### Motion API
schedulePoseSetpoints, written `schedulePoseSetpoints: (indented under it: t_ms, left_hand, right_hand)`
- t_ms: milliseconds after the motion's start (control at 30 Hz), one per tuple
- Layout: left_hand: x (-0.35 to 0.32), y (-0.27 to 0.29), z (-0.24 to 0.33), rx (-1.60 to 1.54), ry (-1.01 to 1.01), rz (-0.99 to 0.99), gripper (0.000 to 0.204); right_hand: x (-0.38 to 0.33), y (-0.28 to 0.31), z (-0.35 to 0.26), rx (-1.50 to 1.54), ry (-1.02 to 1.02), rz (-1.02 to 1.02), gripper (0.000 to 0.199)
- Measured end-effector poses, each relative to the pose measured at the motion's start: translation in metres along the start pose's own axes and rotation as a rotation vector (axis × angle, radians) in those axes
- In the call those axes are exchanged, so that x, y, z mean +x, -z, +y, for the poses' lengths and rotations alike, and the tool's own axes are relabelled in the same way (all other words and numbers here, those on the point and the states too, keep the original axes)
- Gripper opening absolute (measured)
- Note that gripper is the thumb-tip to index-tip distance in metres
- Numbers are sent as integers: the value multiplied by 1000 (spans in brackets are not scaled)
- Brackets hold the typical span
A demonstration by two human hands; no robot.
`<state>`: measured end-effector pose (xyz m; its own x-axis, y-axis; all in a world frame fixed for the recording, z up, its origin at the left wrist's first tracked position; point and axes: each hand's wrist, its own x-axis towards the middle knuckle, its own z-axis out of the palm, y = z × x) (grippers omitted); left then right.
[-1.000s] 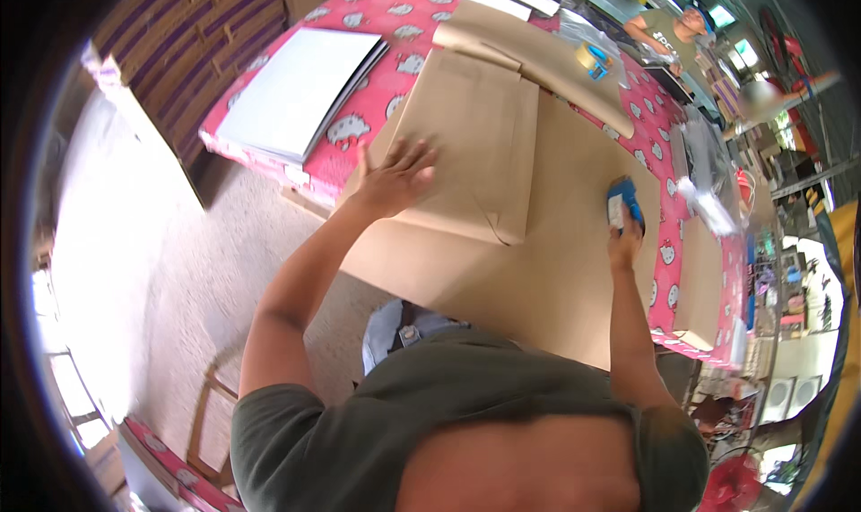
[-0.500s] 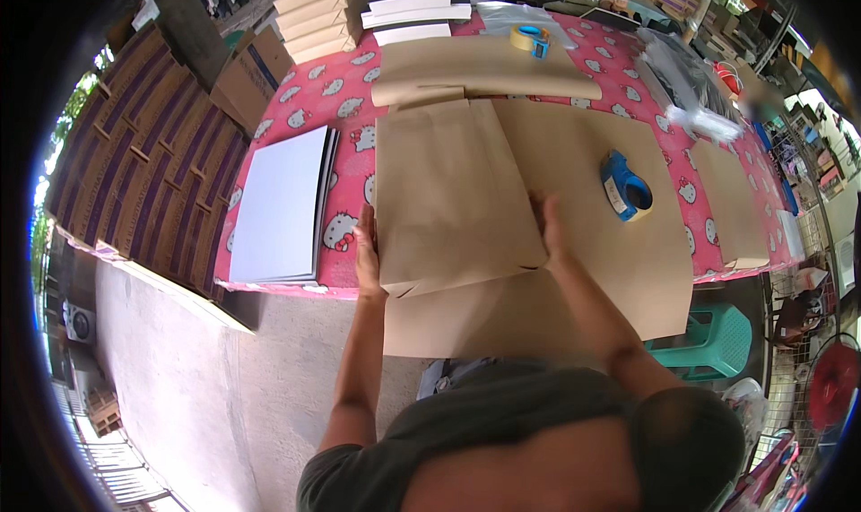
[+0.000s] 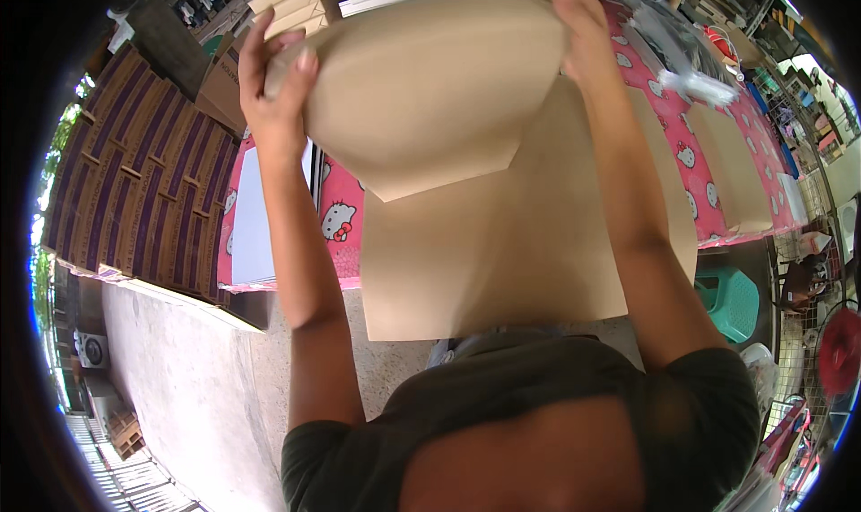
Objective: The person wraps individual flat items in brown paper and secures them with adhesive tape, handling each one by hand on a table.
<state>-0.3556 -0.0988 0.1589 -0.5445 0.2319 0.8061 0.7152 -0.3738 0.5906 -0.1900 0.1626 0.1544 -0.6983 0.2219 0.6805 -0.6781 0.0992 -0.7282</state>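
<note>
A folded piece of brown paper is lifted off the table toward the camera, bowed between both hands. My left hand grips its left edge and my right hand grips its right top edge. Beneath it a large flat brown paper sheet lies on the table and overhangs the near edge. The table has a pink patterned cloth.
A white board lies on the left part of the table. Stacked flat cartons stand left of the table. More brown sheets and clear plastic bags sit at right. A green plastic stool stands below the table's right side.
The folded brown paper, flat on the table before, has been gripped by both hands and lifted up toward the camera. It now hides the blue tape dispenser.
</note>
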Motion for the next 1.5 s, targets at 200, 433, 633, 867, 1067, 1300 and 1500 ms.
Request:
schedulePoseSetpoints:
  t_ms: [200,433,633,867,1067,1300,1500]
  left_hand:
    - [-117,-3,67,292,-84,239,85]
    - [-213,-15,72,71,77,704,58]
    - [-190,34,4,177,549,17,40]
    - [-230,199,-86,-410,887,528,35]
    - [-305,105,14,389,816,715,45]
    - [-324,30,35,19,990,496,58]
    - [-282,34,2,-46,1088,454,64]
  right_hand:
    - [-102,-22,-43,-388,209,123,70]
    - [-185,-62,-68,127,30,168,68]
    - [-198,-121,-30,-555,251,-265,36]
    - [-242,-191,56,-543,293,-328,33]
    - [-199,-80,99,-890,-121,44,47]
    - [-138,39,188,-159,-944,384,78]
    - [-173,38,164,-177,-1028,393,74]
